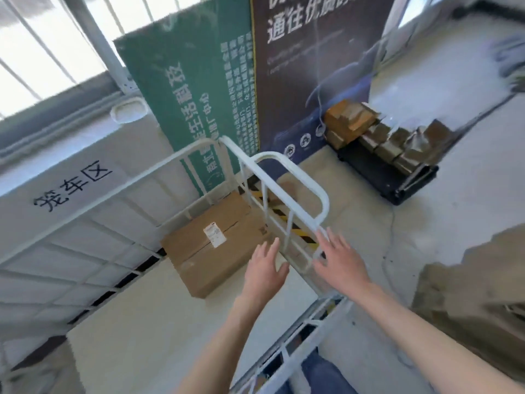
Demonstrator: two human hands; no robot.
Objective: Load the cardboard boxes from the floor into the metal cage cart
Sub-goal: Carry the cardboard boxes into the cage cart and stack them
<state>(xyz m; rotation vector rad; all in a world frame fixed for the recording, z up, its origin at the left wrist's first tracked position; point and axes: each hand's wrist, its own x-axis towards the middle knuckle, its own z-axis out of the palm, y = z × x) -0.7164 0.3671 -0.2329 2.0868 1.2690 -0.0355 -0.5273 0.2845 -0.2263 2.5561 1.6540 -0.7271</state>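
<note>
Plainly, both hands were empty, fingers spread wide and straight. The left hand (265,273) hovered inside the metal cage cart (324,200), over the cart's pale floor and just off the near corner of the cardboard box (210,243). The right hand (341,260) reached toward the cart's right side panel, its fingertips (322,233) just beside the rounded white rail; blur hid whether they touched it.

The cardboard box lay flat on the cart floor, pushed into the far corner where the left grid wall met the right side panel, with a white label (214,234) on its top face. Its far and right edges sat close against the bars. On the near side of the box a broad bare stretch of cart floor ran back toward the person, bounded by the left grid wall and a low rail at the person's legs.

Outside the cart's right side, yellow-and-black striped tape (287,220) showed on the ground through the bars. Farther right of the cart, well apart, small boxes (369,129) were piled on a black trolley (377,177), with open concrete between. More brown boxes (468,294) stood near the cart's right near corner, blurred. Behind the cart leaned a green banner (187,81) and a dark banner (312,66).
</note>
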